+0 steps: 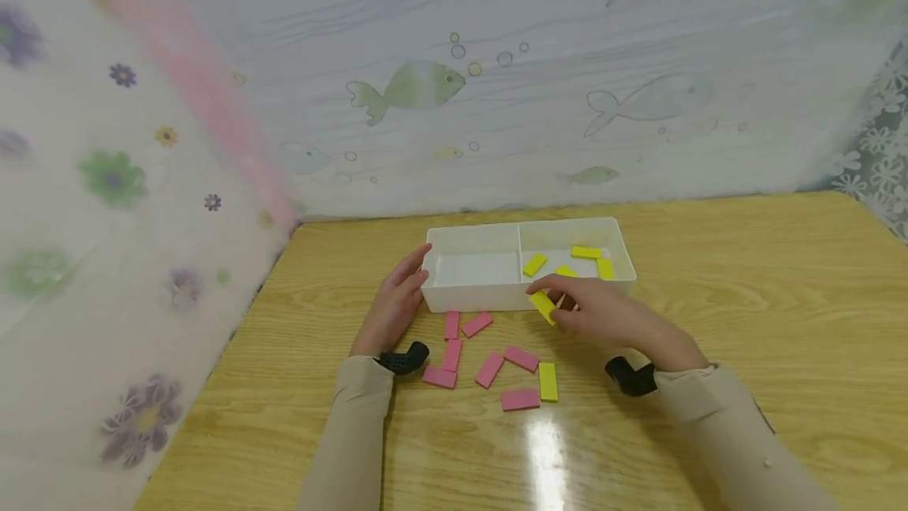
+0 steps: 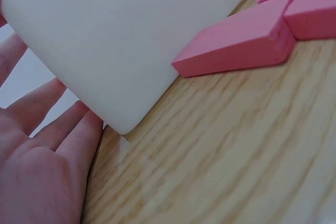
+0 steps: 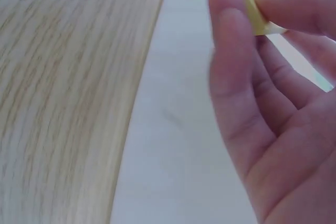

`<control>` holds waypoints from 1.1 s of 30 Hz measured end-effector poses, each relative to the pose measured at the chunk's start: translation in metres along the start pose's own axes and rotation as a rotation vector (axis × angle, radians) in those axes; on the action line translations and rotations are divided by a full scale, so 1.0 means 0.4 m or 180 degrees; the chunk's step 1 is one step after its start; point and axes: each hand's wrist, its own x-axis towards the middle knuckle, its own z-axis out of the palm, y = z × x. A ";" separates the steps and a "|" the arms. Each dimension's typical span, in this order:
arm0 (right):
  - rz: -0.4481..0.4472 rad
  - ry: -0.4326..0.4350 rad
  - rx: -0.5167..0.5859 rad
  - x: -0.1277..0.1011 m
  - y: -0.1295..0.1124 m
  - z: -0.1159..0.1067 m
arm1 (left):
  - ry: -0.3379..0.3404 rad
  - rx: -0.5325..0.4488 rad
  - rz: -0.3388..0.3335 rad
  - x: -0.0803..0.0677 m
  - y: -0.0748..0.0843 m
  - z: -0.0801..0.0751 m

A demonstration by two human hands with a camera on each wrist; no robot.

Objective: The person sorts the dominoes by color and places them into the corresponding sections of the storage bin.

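Yellow blocks nearly sorted, pink ones untouched

My right hand (image 1: 603, 315) pinches a yellow block (image 1: 542, 307) at the white tray's (image 1: 468, 298) near wall; my left hand (image 1: 397, 302), fingers straight, steadies its left end. Four yellows lie in the right compartment (image 1: 617, 247), one yellow (image 1: 548, 382) and seven pink blocks (image 1: 521, 358) wait on the desk (image 1: 745, 322).

The right hand (image 1: 603, 318) pinches a yellow block (image 1: 542, 307) at the near wall of the white two-compartment tray (image 1: 496, 298), while the left hand (image 1: 397, 302) rests open against the tray's left end, pink blocks (image 1: 489, 369) scattered just below.
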 end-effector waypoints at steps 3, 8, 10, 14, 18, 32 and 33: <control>-0.0072 0.0110 0.0034 0.001 0.002 -0.008 | 0.0011 0.0014 0.0002 0.001 0.001 0.001; -0.0019 0.0317 0.0116 -0.003 0.000 -0.028 | 0.0016 0.0039 -0.0031 0.002 0.011 0.008; 0.0062 0.0398 0.0129 -0.005 -0.001 -0.035 | -0.0001 0.0012 -0.0022 0.002 0.012 0.010; 0.0174 0.0488 0.0279 -0.010 0.003 -0.041 | -0.0002 0.0026 -0.0027 0.004 0.005 0.007; 0.0184 0.0591 0.0430 -0.010 0.009 -0.049 | 0.0044 0.0074 -0.0028 0.002 0.005 0.000; 0.0166 0.0965 0.0633 -0.014 0.065 -0.076 | 0.0040 0.0030 -0.0063 0.005 0.007 0.000; 0.0182 0.1006 0.0670 -0.014 0.068 -0.076 | 0.0036 0.0028 -0.0066 0.004 0.005 0.001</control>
